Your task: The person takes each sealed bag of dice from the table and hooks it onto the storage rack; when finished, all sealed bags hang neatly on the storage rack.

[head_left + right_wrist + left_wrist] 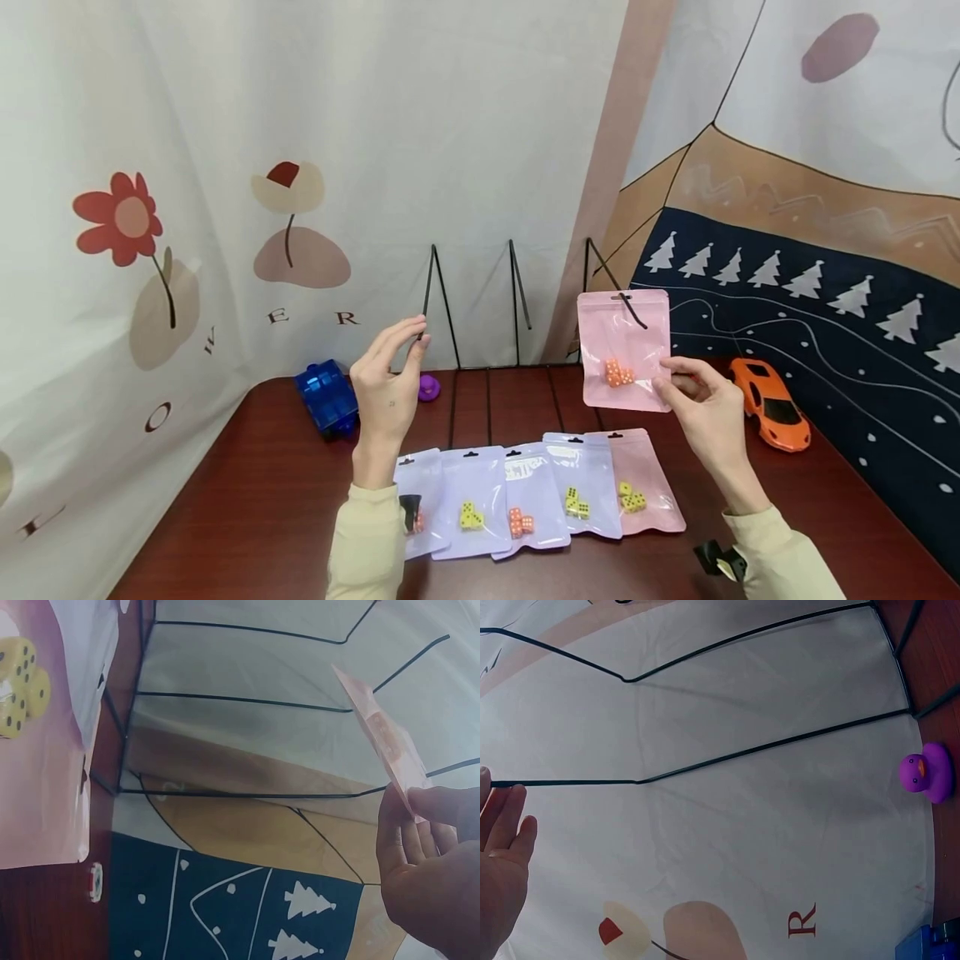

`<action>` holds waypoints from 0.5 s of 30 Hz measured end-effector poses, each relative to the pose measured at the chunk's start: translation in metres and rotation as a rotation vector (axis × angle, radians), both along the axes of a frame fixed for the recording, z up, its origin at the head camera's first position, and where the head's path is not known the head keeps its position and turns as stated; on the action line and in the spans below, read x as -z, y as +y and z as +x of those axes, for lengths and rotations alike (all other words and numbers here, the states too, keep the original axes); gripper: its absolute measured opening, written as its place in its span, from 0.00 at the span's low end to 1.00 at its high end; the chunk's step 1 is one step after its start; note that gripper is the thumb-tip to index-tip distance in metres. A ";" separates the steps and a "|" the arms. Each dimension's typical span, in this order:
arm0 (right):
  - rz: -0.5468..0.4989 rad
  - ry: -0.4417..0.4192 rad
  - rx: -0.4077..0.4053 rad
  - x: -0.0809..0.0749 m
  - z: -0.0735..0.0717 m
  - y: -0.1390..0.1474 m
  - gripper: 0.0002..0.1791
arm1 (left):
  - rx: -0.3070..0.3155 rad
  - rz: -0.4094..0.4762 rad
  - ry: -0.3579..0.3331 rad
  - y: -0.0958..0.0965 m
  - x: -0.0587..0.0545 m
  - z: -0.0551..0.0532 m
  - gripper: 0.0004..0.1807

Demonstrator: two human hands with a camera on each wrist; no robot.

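My right hand [708, 408] pinches the right edge of a pink zip bag [600, 333] with orange dice [617, 373] inside. The right hook [633, 312] of a black wire rack [446, 308] passes through the hole at the bag's top; in the right wrist view the bag [382, 742] is seen nearly edge-on. Thumb and fingers of my left hand [388, 379] pinch the tip of the rack's left hook [570, 782]. Nothing hangs from the left hook or the middle hook [521, 287].
Lavender bags [471, 475] and another pink bag [648, 467] overlap in a row on the brown table [247, 500], holding yellow or orange dice. A blue toy vehicle [327, 396] and purple duck [930, 772] stand left; an orange toy car [771, 406] is right. Printed curtains [465, 125] hang behind.
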State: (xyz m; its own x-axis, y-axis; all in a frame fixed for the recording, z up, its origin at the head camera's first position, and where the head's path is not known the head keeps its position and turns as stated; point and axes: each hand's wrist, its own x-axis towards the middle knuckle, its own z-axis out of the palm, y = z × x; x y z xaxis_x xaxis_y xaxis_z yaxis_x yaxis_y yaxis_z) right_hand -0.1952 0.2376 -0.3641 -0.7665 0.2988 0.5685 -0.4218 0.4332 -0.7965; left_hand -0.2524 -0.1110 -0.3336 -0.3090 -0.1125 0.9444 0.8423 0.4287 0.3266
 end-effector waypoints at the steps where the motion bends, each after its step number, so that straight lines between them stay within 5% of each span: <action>1: -0.005 -0.002 0.000 0.002 -0.003 0.001 0.16 | 0.000 0.000 0.001 0.000 0.000 0.000 0.14; 6: -0.022 0.003 -0.022 0.002 -0.009 0.001 0.16 | -0.003 -0.001 0.005 -0.002 -0.002 0.001 0.13; 15: -0.021 0.035 -0.049 -0.017 0.001 -0.013 0.14 | -0.008 -0.020 0.002 0.000 -0.001 0.001 0.14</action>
State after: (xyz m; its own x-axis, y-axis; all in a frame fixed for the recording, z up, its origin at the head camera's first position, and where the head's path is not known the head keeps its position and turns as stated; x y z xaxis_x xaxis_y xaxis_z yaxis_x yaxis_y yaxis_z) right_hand -0.1946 0.2248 -0.3466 -0.7603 0.2736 0.5892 -0.4700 0.3944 -0.7896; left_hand -0.2515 -0.1113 -0.3328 -0.3062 -0.0961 0.9471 0.8395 0.4418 0.3162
